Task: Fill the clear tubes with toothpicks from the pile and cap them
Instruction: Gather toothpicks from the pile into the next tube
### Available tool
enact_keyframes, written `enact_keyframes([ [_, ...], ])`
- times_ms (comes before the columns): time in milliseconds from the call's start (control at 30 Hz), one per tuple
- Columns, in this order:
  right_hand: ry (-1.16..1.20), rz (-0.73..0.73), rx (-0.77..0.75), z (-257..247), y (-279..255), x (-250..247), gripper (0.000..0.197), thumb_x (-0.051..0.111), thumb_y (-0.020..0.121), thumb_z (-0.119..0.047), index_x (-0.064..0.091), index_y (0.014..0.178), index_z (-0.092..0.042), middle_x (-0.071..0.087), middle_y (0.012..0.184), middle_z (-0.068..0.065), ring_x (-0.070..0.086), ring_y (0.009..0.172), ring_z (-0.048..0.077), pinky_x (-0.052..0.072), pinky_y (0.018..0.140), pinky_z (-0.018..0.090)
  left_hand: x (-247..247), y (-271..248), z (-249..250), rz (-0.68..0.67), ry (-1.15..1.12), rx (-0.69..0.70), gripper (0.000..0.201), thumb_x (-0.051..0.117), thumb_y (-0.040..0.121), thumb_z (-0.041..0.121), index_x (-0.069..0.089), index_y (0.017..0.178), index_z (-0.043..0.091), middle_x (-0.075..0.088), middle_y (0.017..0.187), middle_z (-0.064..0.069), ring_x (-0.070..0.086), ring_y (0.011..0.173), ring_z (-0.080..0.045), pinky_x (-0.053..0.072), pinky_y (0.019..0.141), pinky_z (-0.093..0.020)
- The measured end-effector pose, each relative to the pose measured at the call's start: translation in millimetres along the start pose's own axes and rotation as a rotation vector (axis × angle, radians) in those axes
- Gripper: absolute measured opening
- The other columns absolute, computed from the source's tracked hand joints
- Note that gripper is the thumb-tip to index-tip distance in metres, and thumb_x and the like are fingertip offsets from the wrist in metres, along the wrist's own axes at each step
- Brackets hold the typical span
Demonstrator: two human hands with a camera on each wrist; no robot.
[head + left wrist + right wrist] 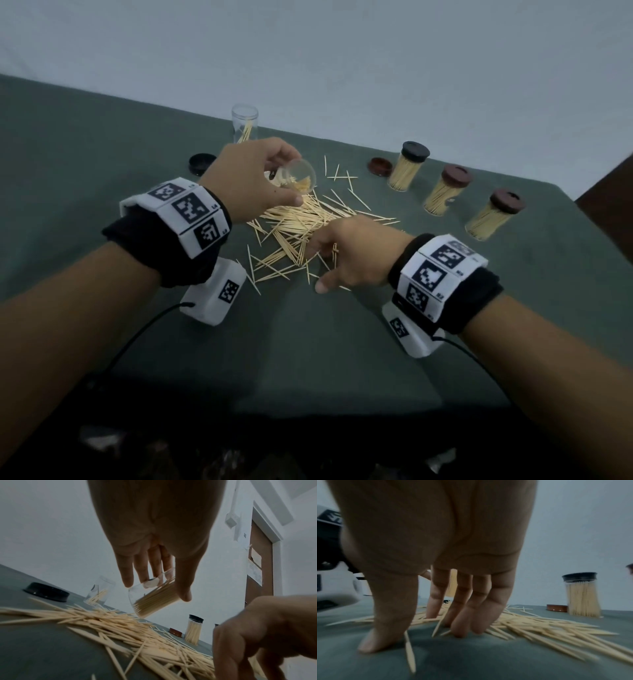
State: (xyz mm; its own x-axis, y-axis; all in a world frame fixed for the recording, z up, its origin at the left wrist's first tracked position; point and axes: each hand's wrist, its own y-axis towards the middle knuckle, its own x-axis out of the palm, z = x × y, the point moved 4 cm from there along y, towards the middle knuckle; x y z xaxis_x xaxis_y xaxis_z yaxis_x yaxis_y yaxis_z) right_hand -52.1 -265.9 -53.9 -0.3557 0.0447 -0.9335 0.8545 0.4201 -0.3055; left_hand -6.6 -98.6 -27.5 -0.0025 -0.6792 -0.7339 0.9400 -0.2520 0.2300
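Note:
My left hand grips a clear tube, tilted with its open mouth toward me, above the far side of the toothpick pile. In the left wrist view the tube is partly filled with toothpicks, held between the thumb and fingers. My right hand reaches down into the near edge of the pile. Its fingertips press on the toothpicks and the cloth, with the thumb set apart on the cloth. I see nothing pinched in it.
A second open tube with a few toothpicks stands at the back, a black cap to its left. A brown cap lies beside three filled, capped tubes on the right. Green cloth covers the table.

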Motion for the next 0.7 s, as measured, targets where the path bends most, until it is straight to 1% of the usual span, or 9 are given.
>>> enact_keyframes([
  [100,-0.014,0.09,0.051,10,5,-6,0.025,0.075,0.079,-0.031,0.068,0.103,-0.034,0.064,0.089,-0.014,0.06,0.087,0.01,0.052,0.082,0.029,-1,-1,2,-0.008,-0.007,-0.002,0.061,0.085,0.07,0.036,0.06,0.124,0.024,0.064,0.116,0.011,0.058,0.109,-0.004,0.04,0.091,-0.017],
  [200,-0.035,0.155,0.135,27,8,-14,0.02,0.072,0.079,-0.027,0.067,0.097,-0.034,0.065,0.089,-0.015,0.059,0.088,0.01,0.053,0.083,0.032,0,-1,3,-0.02,-0.005,0.0,0.06,0.085,0.07,0.035,0.06,0.123,0.024,0.063,0.114,0.013,0.057,0.107,-0.003,0.039,0.091,-0.017],
  [267,-0.044,0.187,0.177,40,6,-20,0.022,0.075,0.077,-0.031,0.064,0.096,-0.036,0.063,0.09,-0.016,0.059,0.093,0.011,0.052,0.084,0.033,1,-1,3,-0.028,0.007,0.005,0.059,0.085,0.071,0.035,0.06,0.123,0.025,0.063,0.112,0.014,0.057,0.105,-0.003,0.038,0.089,-0.016],
  [333,-0.047,0.211,0.209,52,1,-27,0.039,0.079,0.072,-0.045,0.06,0.106,-0.038,0.059,0.102,-0.013,0.056,0.102,0.014,0.048,0.089,0.034,2,-1,4,-0.035,0.02,0.008,0.058,0.084,0.071,0.036,0.06,0.123,0.025,0.062,0.111,0.015,0.057,0.104,-0.002,0.037,0.087,-0.013],
  [367,-0.047,0.201,0.239,58,-3,-30,0.055,0.079,0.069,-0.053,0.056,0.116,-0.037,0.057,0.113,-0.008,0.054,0.11,0.016,0.045,0.093,0.034,3,-1,4,-0.037,0.019,0.006,0.058,0.084,0.071,0.037,0.06,0.122,0.025,0.062,0.11,0.015,0.057,0.104,-0.002,0.037,0.087,-0.013],
  [433,-0.073,0.099,0.335,71,-11,-33,0.089,0.077,0.064,-0.065,0.038,0.14,-0.037,0.047,0.138,0.0,0.046,0.127,0.023,0.04,0.104,0.04,2,0,5,-0.044,0.015,0.005,0.058,0.085,0.07,0.038,0.06,0.122,0.026,0.063,0.11,0.016,0.058,0.106,-0.002,0.039,0.089,-0.015],
  [500,-0.14,-0.041,0.433,80,-17,-29,0.107,0.076,0.063,-0.067,0.021,0.15,-0.036,0.034,0.152,0.004,0.036,0.137,0.027,0.035,0.109,0.044,2,0,6,-0.065,0.021,0.009,0.06,0.084,0.07,0.039,0.06,0.123,0.027,0.062,0.111,0.017,0.058,0.108,-0.002,0.039,0.09,-0.016],
  [567,-0.161,-0.092,0.455,82,-17,-25,0.105,0.075,0.067,-0.064,0.022,0.151,-0.033,0.036,0.152,0.004,0.038,0.136,0.027,0.035,0.106,0.041,2,0,7,-0.083,0.023,0.016,0.061,0.084,0.07,0.04,0.059,0.124,0.026,0.063,0.114,0.016,0.058,0.109,-0.003,0.039,0.089,-0.016],
  [700,-0.078,0.027,0.306,64,-1,-23,0.073,0.075,0.08,-0.04,0.041,0.144,-0.03,0.057,0.133,-0.004,0.052,0.122,0.02,0.04,0.093,0.029,1,1,7,-0.092,0.013,0.02,0.061,0.084,0.07,0.04,0.06,0.123,0.026,0.064,0.114,0.015,0.059,0.11,-0.004,0.041,0.091,-0.019],
])
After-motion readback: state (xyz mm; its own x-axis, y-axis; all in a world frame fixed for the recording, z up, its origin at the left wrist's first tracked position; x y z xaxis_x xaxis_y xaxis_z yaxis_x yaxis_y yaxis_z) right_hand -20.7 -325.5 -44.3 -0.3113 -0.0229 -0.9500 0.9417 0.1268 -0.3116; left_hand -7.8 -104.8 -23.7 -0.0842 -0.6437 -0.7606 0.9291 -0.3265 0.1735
